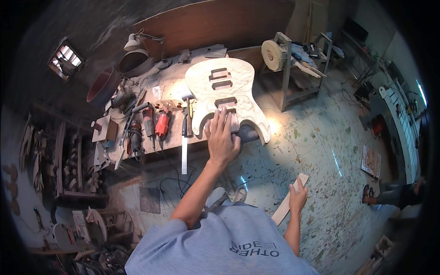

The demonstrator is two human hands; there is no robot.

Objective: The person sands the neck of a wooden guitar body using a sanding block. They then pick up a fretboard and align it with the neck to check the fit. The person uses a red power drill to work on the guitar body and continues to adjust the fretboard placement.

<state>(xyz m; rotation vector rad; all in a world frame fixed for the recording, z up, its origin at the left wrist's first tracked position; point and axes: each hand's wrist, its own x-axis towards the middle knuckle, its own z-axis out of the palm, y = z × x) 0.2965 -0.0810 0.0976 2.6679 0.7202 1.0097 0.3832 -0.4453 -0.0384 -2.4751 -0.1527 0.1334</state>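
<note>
A pale wooden electric guitar body (201, 87) with carved relief and several cut-out cavities lies on the bench, its horns toward me. My left hand (222, 143) reaches over the end between the horns, fingers stretched out and resting near the neck pocket. Down at my right side, my right hand (298, 197) is closed around a long, flat, pale wooden strip (283, 210), whose lower end is hidden behind my shirt. A steel ruler (184, 156) juts over the bench edge to the left of my left hand, close to a hammer (188, 103).
Red power tools (162, 123) lie on the cluttered bench (172, 91), left of the guitar body. A desk lamp (132, 43) stands behind. To the right is a wooden stand with a round buffing wheel (274, 55). Cables trail below the bench. Another person's leg (389, 198) shows at far right.
</note>
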